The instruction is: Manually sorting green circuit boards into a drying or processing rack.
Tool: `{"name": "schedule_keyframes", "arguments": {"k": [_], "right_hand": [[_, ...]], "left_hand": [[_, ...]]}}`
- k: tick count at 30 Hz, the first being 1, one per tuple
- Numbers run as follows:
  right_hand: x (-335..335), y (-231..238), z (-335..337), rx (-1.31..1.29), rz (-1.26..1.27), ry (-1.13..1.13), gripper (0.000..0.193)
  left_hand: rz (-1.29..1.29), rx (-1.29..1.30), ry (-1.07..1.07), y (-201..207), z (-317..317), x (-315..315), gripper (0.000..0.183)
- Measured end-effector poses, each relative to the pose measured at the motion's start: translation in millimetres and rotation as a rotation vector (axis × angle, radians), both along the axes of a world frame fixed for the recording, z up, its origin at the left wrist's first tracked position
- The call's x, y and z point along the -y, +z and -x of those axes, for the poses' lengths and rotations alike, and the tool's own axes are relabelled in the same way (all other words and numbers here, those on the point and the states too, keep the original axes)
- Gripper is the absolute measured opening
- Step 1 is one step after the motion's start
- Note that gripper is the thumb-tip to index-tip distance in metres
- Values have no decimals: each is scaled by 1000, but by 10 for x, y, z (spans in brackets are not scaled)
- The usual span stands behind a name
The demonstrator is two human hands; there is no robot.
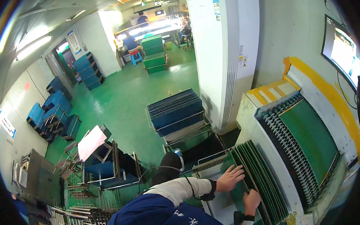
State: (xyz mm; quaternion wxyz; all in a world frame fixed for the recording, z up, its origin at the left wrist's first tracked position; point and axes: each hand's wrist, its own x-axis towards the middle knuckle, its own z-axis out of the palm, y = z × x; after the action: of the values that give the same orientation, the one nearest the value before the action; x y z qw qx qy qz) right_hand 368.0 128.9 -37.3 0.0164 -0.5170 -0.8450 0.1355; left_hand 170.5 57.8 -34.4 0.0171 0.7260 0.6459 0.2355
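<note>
My left hand (pixel 230 178) lies with its fingers stretched over the face of a green board at the near end of a row of green boards (pixel 263 177). Lower down, my right hand (pixel 251 202) is closed at the edge of the same board, thumb up; its fingertips are partly hidden. The boards stand on edge, side by side, in a wire rack (pixel 208 156). Pale sheet-like material (pixel 214 191) shows below my left wrist. Both wrists wear dark bands.
Right of the rack stands a machine with rollers (pixel 288 148) and a green board (pixel 311 137) on them. A rack of dark blue boards (pixel 176 112) stands ahead, beside a tall white cabinet (pixel 214 58). Metal racks (pixel 110 168) stand left. People sit at a lit bench far off.
</note>
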Motion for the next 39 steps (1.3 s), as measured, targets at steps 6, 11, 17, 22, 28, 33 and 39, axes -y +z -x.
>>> {"name": "schedule_keyframes", "arguments": {"k": [6, 11, 17, 22, 28, 33, 39], "right_hand": [[-26, 66, 9, 24, 44, -4, 28], [-18, 87, -4, 14, 3, 11, 28], [-39, 43, -31, -17, 20, 14, 27], [-14, 30, -59, -61, -63, 73, 24], [-39, -29, -75, -55, -31, 60, 23], [-79, -45, -76, -25, -8, 52, 23], [-99, -110, -70, -41, -15, 27, 24]], "left_hand": [[57, -6, 23, 46, -51, -4, 62], [82, -29, 11, 76, -52, 6, 69], [127, -53, 1, 181, -71, 28, 71], [149, -19, -5, 148, -67, 36, 70], [169, -55, -15, 204, -60, 30, 68], [154, -58, -27, 169, -45, 12, 69], [192, -6, -58, 122, -14, -24, 76]]}}
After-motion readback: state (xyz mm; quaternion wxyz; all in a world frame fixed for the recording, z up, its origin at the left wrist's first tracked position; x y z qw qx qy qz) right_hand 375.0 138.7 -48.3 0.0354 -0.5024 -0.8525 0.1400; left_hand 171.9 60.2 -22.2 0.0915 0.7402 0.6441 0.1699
